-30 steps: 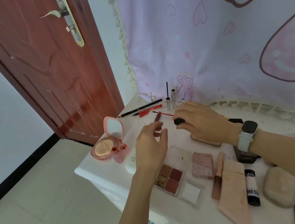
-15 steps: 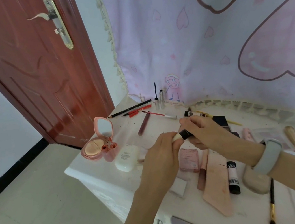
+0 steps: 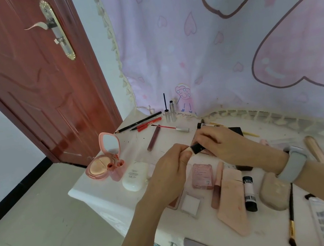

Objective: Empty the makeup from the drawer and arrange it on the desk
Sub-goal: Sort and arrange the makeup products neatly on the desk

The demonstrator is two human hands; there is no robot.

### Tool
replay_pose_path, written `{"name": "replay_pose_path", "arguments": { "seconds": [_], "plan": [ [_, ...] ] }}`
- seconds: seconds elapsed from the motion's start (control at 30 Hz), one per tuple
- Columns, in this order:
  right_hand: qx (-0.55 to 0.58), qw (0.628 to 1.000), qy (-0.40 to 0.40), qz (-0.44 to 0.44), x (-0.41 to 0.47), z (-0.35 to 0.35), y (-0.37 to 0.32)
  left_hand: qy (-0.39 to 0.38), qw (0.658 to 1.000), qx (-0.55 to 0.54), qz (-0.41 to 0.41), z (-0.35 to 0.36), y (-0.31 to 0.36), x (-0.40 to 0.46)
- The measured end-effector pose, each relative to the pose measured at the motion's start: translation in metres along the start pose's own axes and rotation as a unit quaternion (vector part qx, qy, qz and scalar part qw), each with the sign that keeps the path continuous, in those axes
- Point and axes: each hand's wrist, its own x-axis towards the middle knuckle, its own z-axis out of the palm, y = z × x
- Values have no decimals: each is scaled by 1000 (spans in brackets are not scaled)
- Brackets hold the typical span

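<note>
While both hands meet above the white table (image 3: 96, 196), the left hand (image 3: 171, 171) pinches the beige end of a small makeup stick (image 3: 195, 149) and the right hand (image 3: 220, 146) curls its grip round the black end. That stick (two-toned, short, held level) hangs just over a pink blush compact (image 3: 202, 176). Nearby lie a white tube (image 3: 136, 175), an open mirror compact (image 3: 105, 162) and a black-capped tube (image 3: 249, 194).

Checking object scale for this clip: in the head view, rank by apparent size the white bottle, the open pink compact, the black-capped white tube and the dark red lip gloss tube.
1. open pink compact
2. white bottle
3. black-capped white tube
4. dark red lip gloss tube

The last two look close; the tube lies nearer the camera, so that order is unsure.
</note>
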Motion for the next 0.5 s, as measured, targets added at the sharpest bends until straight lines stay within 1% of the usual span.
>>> {"name": "replay_pose_path", "arguments": {
  "seconds": [0.1,0.17,0.2,0.3,0.33,0.43,0.5],
  "plan": [
    [37,999,-32,-19,-3,-3,3,-5,1000,18,-12,-2,-5,1],
    [52,998,-37,5,0,-4,5,-22,999,39,-11,-2,-7,2],
    [40,998,-40,12,3,-4,6,-30,998,47,-7,-1,-8,3],
    [-70,995,-73,-12,7,-5,10,-41,998,57,4,2,-9,7],
    [-89,993,-73,-18,7,-5,11,-42,997,58,2,2,-10,9],
    [-112,992,-62,-13,7,-8,13,-46,997,56,-10,0,-13,13],
    [-142,987,-69,-15,10,-10,15,-43,998,53,-9,-1,-13,17]
  ]
}}
